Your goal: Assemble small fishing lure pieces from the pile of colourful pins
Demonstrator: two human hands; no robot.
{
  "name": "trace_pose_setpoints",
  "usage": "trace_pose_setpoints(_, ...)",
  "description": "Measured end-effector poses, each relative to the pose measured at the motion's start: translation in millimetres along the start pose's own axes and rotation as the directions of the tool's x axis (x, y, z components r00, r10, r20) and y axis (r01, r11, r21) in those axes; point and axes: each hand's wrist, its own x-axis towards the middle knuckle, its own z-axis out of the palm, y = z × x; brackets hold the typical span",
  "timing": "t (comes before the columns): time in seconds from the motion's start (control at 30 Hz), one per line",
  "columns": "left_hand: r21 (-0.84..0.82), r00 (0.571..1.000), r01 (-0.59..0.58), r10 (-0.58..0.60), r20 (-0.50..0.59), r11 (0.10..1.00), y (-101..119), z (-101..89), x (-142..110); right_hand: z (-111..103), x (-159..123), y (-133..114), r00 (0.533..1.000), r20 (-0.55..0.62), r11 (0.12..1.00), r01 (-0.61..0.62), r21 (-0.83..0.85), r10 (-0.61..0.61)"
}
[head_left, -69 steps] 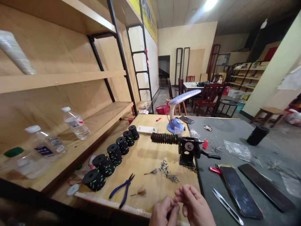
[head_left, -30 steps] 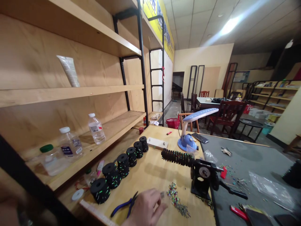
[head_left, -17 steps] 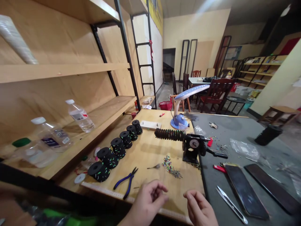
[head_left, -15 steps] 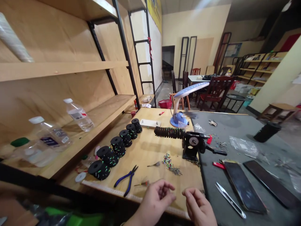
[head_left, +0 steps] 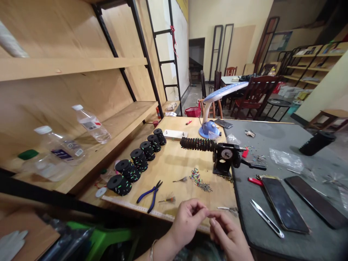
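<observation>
My left hand (head_left: pixel 189 219) and my right hand (head_left: pixel 227 230) meet over the table's near edge, fingertips touching. Both are closed in a pinch; whatever lies between the fingers is too small to make out. Just beyond them lie small bundles of fine wires: one with an orange part (head_left: pixel 168 199), one dark (head_left: pixel 181 179), and one (head_left: pixel 230 209) partly behind my right hand. Farther off is a heap of coloured beads and pins (head_left: pixel 199 179). Blue-handled pliers (head_left: pixel 150 195) rest open to the left. A black hand-crank winder (head_left: pixel 224 156) carries a ridged black roll (head_left: pixel 197 144).
Several black spools (head_left: pixel 119 185) line the table's left side. A blue desk lamp (head_left: pixel 209 128) stands at the back. On the grey mat to the right lie thread snips (head_left: pixel 266 219), two phones (head_left: pixel 285 204) and plastic bags (head_left: pixel 285 159). Shelves with bottles (head_left: pixel 94 125) border the left.
My hands have come together; a gap showed between them before. The view has shifted, and the wire bundle beside my right hand now shows.
</observation>
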Motion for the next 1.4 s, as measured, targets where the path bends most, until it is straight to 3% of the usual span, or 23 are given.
trace_pose_setpoints(0.23, 0.384, 0.978, -0.177, 0.206, -0.035, 0.906, -1, -3.2, -13, -5, 9, -12, 0.994, 0.108, 0.979, -0.055, 0.195, 0.034)
trace_pose_setpoints(0.4, 0.418, 0.972, -0.176, 0.223, -0.067, 0.891, -6, -9.1, -18, 11, 12, -2, 0.985, 0.153, 0.953, -0.118, 0.280, 0.078)
trace_pose_setpoints(0.5, 0.409, 0.973, -0.154, 0.209, -0.093, 0.899, -11, -11.9, -20, 19, 11, 5, 0.990, 0.091, 0.968, -0.122, 0.218, 0.105)
trace_pose_setpoints(0.6, 0.438, 0.976, -0.134, 0.194, -0.095, 0.889, -15, -13.2, -24, 21, 8, 11, 0.999, 0.041, 0.999, -0.012, 0.051, 0.010)
trace_pose_setpoints(0.67, 0.469, 0.979, -0.133, 0.190, -0.076, 0.873, -15, -16.3, -29, 19, 7, 15, 0.997, 0.063, 0.998, 0.047, -0.038, -0.044)
trace_pose_setpoints(0.77, 0.531, 0.975, -0.146, 0.213, -0.068, 0.835, -12, -31.3, -34, 16, 5, 23, 0.991, 0.130, 0.997, 0.035, -0.063, -0.026)
trace_pose_setpoints(0.87, 0.663, 0.942, -0.145, 0.308, -0.136, 0.735, -8, -59.8, -34, 18, 2, 26, 0.998, 0.065, 1.000, -0.026, 0.004, 0.026)
trace_pose_setpoints(0.93, 0.784, 0.918, -0.117, 0.367, -0.148, 0.609, -9, -79.9, -29, 21, 0, 25, 0.997, -0.002, 0.995, -0.074, 0.061, 0.074)
trace_pose_setpoints(1.07, 0.936, 0.942, 0.001, 0.314, -0.119, 0.352, -20, -102.8, -14, 28, -2, 23, 0.990, -0.032, 0.983, -0.133, 0.126, 0.138)
trace_pose_setpoints(1.17, 0.960, 0.969, 0.046, 0.220, -0.110, 0.278, -30, -106.2, -4, 30, -1, 24, 0.989, -0.021, 0.977, -0.143, 0.161, 0.148)
trace_pose_setpoints(1.27, 0.925, 0.970, 0.078, 0.186, -0.156, 0.373, -36, -107.5, 1, 30, -1, 25, 0.985, -0.025, 0.968, -0.165, 0.191, 0.173)
trace_pose_setpoints(1.33, 0.836, 0.965, 0.080, 0.167, -0.201, 0.543, -36, -106.8, 0, 31, -1, 26, 0.982, -0.027, 0.961, -0.178, 0.213, 0.188)
trace_pose_setpoints(1.4, 0.636, 0.967, 0.089, 0.086, -0.239, 0.767, -36, -102.0, -5, 33, 0, 26, 0.981, -0.020, 0.956, -0.184, 0.227, 0.193)
